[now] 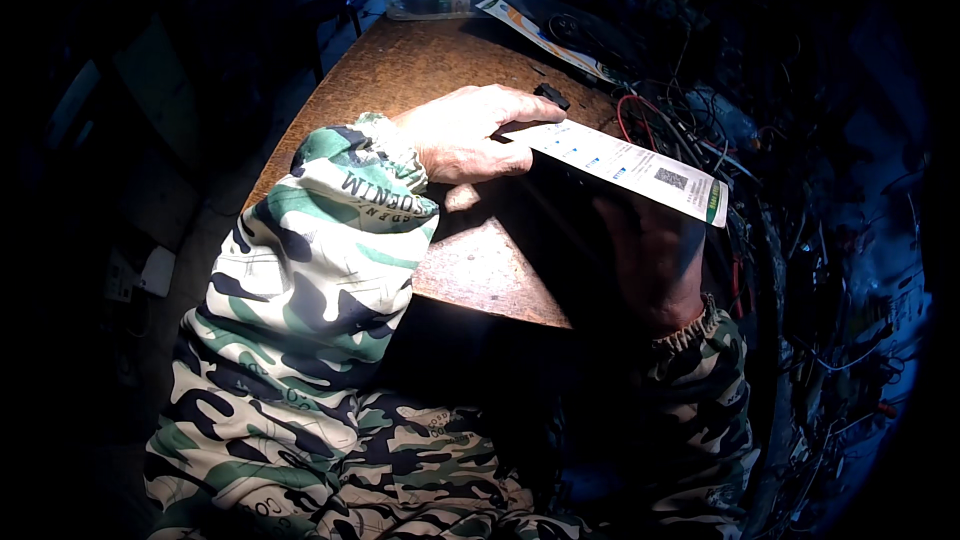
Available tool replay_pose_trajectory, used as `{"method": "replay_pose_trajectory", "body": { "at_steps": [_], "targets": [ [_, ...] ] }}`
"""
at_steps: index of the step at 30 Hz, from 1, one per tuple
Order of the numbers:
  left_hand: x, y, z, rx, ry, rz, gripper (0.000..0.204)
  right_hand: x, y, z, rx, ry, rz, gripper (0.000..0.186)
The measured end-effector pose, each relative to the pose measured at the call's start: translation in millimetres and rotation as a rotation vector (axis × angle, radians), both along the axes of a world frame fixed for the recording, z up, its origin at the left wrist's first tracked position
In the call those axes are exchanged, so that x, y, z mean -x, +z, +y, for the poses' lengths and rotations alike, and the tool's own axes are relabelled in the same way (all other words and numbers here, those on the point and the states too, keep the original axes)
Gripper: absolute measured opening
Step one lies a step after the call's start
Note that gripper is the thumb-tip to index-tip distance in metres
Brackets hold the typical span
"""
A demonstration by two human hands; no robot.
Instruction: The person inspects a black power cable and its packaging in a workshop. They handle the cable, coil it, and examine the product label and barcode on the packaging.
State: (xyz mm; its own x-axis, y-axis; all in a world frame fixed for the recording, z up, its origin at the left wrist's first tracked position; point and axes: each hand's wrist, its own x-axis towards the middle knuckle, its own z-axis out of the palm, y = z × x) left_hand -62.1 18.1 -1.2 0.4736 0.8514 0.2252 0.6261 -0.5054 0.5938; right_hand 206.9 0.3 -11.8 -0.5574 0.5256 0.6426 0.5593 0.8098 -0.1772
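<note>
My left hand [465, 135] pinches the left end of a white printed card [620, 168] between thumb and fingers, above the wooden table. The card is long and flat, with small blue marks, a square code and a green strip at its right end. Under that right end, in deep shadow, is my right hand [658, 265]. Its fingers are hidden by the card and the dark, so whether they touch it does not show. A small black piece [551, 96] lies on the table just beyond my left fingertips.
The brown wooden table [375, 60] runs away from me. At its far end lies a clear plastic package [440, 3], with another printed card [545, 38] nearer. Tangled cables and a red wire [628, 110] crowd the right side. A dark stool [325, 15] stands beyond on the left.
</note>
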Motion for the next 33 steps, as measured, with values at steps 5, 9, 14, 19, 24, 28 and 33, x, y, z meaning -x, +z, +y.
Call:
{"method": "replay_pose_trajectory", "body": {
  "at_steps": [5, 9, 14, 19, 24, 28, 33],
  "targets": [
    [5, 4, -8, 0.161, 0.013, -0.141, 0.068, 5, -14, 4, -0.012, 0.057, 0.147, 0.021],
    [4, 5, -8, 0.193, 0.008, -0.189, 0.068, 10, -5, 0, 0.047, -0.023, 0.210, 0.020],
    [10, -4, -1, 0.102, -0.002, -0.151, 0.068, 10, -7, 0, -0.115, -0.046, -0.034, 0.020],
    [3, 10, -15, 0.173, 0.014, -0.210, 0.067, 0, -4, 5, -0.168, 0.221, -0.065, 0.030],
    [13, -17, 11, -0.165, -0.023, -0.024, 0.067, -1, -4, 9, -0.110, 0.185, -0.006, 0.027],
    [0, 15, -11, 0.206, 0.080, -0.095, 0.067, 9, 5, -3, -0.070, 0.032, -0.014, 0.014],
    [3, 10, -11, -0.023, 0.083, 0.094, 0.073, 23, 18, -15, 0.077, 0.030, -0.099, 0.012]
  ]
}}
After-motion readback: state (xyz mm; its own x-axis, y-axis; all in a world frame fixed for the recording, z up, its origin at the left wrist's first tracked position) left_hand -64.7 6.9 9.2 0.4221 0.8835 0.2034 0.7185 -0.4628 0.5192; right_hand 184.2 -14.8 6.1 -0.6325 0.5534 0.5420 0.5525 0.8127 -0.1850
